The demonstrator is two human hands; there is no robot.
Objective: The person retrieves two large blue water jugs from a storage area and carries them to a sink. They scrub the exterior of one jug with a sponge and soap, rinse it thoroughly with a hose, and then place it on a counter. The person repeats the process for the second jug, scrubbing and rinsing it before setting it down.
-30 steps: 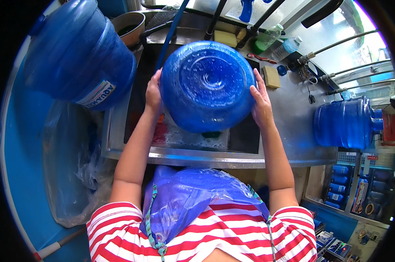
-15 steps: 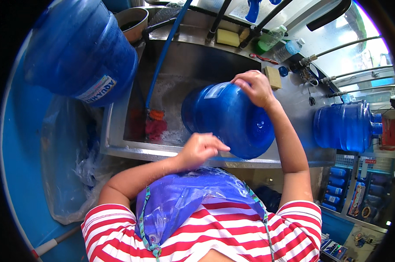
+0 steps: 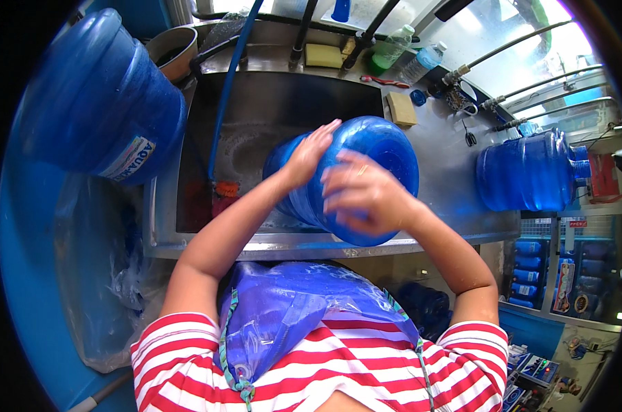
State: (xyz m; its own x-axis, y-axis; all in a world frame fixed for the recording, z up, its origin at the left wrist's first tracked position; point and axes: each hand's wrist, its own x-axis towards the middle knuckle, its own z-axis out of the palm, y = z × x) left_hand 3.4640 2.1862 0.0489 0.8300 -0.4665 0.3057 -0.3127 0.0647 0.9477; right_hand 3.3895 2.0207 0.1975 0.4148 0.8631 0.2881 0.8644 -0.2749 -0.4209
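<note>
A large blue water jug [image 3: 395,147] lies on its side over the right end of the metal sink [image 3: 187,242], its round base facing right. My left hand [image 3: 312,154] rests flat on the upper side of the jug, fingers stretched out. In front of the base hovers my right hand [image 3: 369,196], blurred by motion, with loosely bent fingers apart and nothing seen in them. Whether it touches the jug I cannot tell. The jug's far left end is partly hidden behind my left forearm.
Another blue jug [image 3: 105,103] stands at the left, and one more [image 3: 527,172] lies on the right counter. A blue stick [image 3: 228,103] slants into the sink. Yellow sponges [image 3: 323,55], a green-filled bottle [image 3: 392,49] and black pipes [image 3: 304,34] line the back.
My left hand has moved up and onto the jug's upper side. My right hand has come down from its top to before the base. The jug has turned slightly.
</note>
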